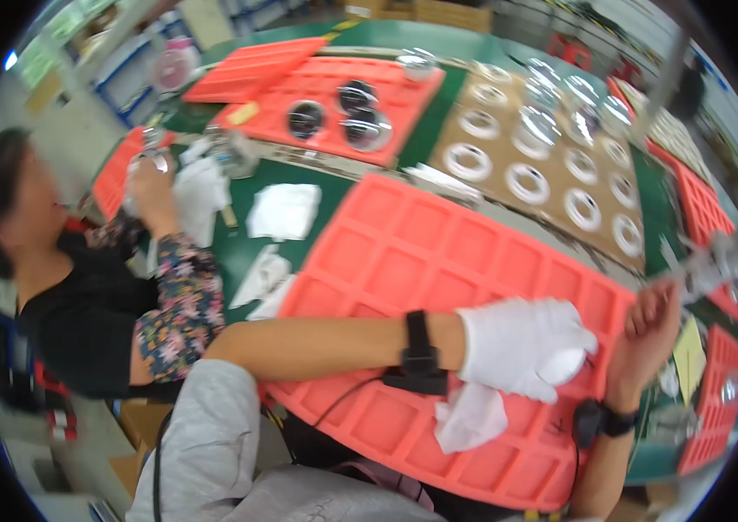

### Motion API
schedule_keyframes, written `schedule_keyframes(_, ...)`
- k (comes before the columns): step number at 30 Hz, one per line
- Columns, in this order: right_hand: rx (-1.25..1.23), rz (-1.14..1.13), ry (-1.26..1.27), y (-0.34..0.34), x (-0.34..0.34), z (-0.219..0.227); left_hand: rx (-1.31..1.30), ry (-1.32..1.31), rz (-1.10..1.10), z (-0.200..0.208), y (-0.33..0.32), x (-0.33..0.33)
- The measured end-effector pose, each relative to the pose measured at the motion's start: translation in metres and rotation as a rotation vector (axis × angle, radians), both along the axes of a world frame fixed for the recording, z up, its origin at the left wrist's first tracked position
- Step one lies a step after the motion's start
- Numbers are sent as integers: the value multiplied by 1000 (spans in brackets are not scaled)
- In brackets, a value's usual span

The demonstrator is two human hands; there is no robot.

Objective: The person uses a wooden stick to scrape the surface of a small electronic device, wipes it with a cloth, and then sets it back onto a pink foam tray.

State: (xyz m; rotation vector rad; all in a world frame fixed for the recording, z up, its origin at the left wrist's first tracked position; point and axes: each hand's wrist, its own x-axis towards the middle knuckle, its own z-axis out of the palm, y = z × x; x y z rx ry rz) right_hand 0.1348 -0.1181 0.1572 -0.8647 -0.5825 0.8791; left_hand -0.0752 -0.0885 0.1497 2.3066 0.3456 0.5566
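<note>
My left hand [525, 346], in a white glove with its fingers curled in, is above the red compartment tray [438, 228]. Whatever it may hold is hidden by the glove. A crumpled white cloth [470, 419] hangs or lies just below its wrist; I cannot tell whether the hand grips it. My right hand [650, 326] is bare and raised over the tray's right edge, fingers bent. By its fingertips is a blurred clear, greyish thing [706, 271], whose kind I cannot make out. A dark strap and small device sit on each wrist.
At left, a person [64, 287] in a floral sleeve handles a clear glass piece [153, 143]. A brown board [508, 130] carries white rings and clear domes. Another red tray [269, 87] holds dark round pieces [360, 126]. White cloths [283, 211] lie on the green table [243, 178].
</note>
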Motion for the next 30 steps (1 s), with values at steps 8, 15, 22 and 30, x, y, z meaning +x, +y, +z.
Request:
schedule_keyframes(8,285,441,47,37,67,-43,-91,-182,133,-62,35,82)
schedule_keyframes(15,435,715,270,35,80,-53,-342,-160,166,-85,40,106)
schedule_keyframes(22,326,767,352,49,97,-75,-619,-3,222,-87,40,136)
schedule_keyframes(30,242,702,526,54,104,-94,-537,95,222,-95,45,146)
